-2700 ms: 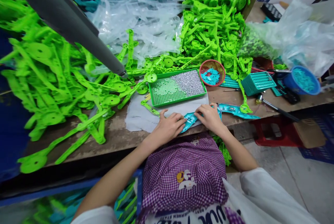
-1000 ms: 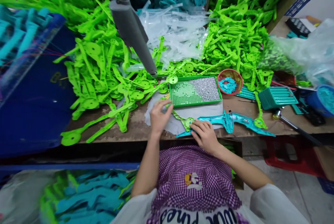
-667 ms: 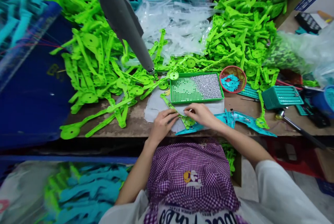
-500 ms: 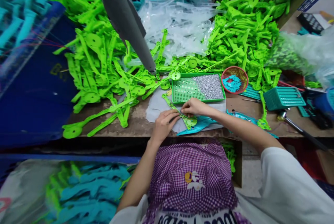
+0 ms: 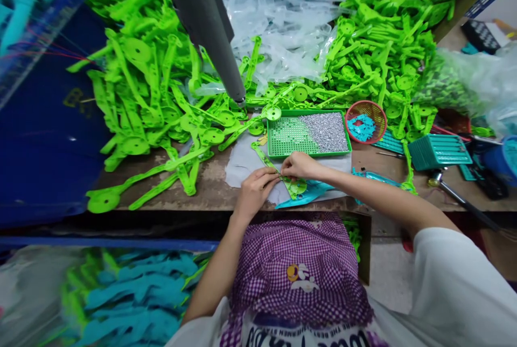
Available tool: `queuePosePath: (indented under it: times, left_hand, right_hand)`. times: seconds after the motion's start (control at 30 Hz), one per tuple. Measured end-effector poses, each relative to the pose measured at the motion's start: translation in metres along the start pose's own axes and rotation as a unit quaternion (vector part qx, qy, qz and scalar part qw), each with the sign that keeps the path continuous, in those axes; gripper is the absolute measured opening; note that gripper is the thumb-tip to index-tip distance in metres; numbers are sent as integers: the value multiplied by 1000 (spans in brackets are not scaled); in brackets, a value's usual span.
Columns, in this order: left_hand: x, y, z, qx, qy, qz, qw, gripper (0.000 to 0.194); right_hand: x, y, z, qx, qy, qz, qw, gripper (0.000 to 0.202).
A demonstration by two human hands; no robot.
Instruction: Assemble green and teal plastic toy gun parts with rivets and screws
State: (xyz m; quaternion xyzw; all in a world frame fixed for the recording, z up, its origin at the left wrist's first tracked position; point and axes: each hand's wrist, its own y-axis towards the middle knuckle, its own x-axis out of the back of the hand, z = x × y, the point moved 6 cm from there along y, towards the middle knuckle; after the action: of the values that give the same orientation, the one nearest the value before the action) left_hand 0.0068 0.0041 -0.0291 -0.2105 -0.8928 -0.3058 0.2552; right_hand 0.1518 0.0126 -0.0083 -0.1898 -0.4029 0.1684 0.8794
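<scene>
A green plastic part (image 5: 298,187) lies partly over a teal part (image 5: 313,194) at the table's front edge, on a pale sheet (image 5: 238,166). My left hand (image 5: 258,182) is closed, its fingertips pressed on the green part's left edge. From the right, my right hand (image 5: 298,166) pinches at the middle of the same green part; anything small between its fingertips is hidden. The two hands' fingertips nearly meet. Just beyond them is a green tray (image 5: 283,155) with small silvery pieces heaped on its right side.
A grey electric screwdriver (image 5: 214,29) hangs above the table, tip down. Heaps of green parts (image 5: 137,94) lie behind and left. A red basket (image 5: 365,139) holds teal pieces. Teal trays (image 5: 438,152) and a hammer (image 5: 460,196) are at the right, a blue bin (image 5: 44,142) at the left.
The view has shifted slightly, so the screwdriver and left heap appear moved. Both hands remain at the green part, with only very small finger movement.
</scene>
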Motion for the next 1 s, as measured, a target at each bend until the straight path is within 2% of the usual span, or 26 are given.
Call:
queuePosePath:
  times: [0.23, 0.43, 0.53, 0.6, 0.67, 0.73, 0.77, 0.83, 0.87, 0.93, 1.0]
  left_hand:
    - [-1, 1, -1, -11, -9, -1, 1000, 14]
    - [1, 1, -3, -24, -1, -3, 1000, 12]
    - [3, 0, -5, -41, 10, -3, 999, 14]
    - [3, 1, -6, -54, 13, 1, 998, 16]
    - [1, 2, -7, -58, 11, 0, 998, 18]
    - [0, 2, -7, -53, 11, -10, 998, 19]
    - [2, 0, -8, -50, 14, -24, 998, 19]
    - [16, -6, -8, -44, 25, -64, 997, 18]
    - [28, -9, -5, -36, 38, -89, 995, 17]
    - [64, -15, 7, 5, 82, -143, 986, 15]
    - [110, -15, 30, 78, 154, -201, 964, 17]
  right_hand:
    - [-1, 2, 7, -25, -58, -24, 998, 17]
    - [-4, -8, 4, 4, -78, -68, 995, 15]
    - [-3, -25, 14, 45, -25, -145, 988, 19]
    - [-1, -36, 32, 85, 56, -229, 968, 20]
    - [0, -42, 53, 114, 166, -302, 932, 21]
    - [2, -43, 73, 140, 265, -344, 890, 23]
    - [3, -43, 81, 155, 298, -345, 876, 24]
    - [5, -46, 87, 183, 330, -325, 867, 24]
    - [6, -50, 84, 190, 335, -314, 868, 24]
    - [7, -65, 64, 169, 342, -321, 867, 23]
    - [6, -81, 39, 117, 341, -355, 863, 23]
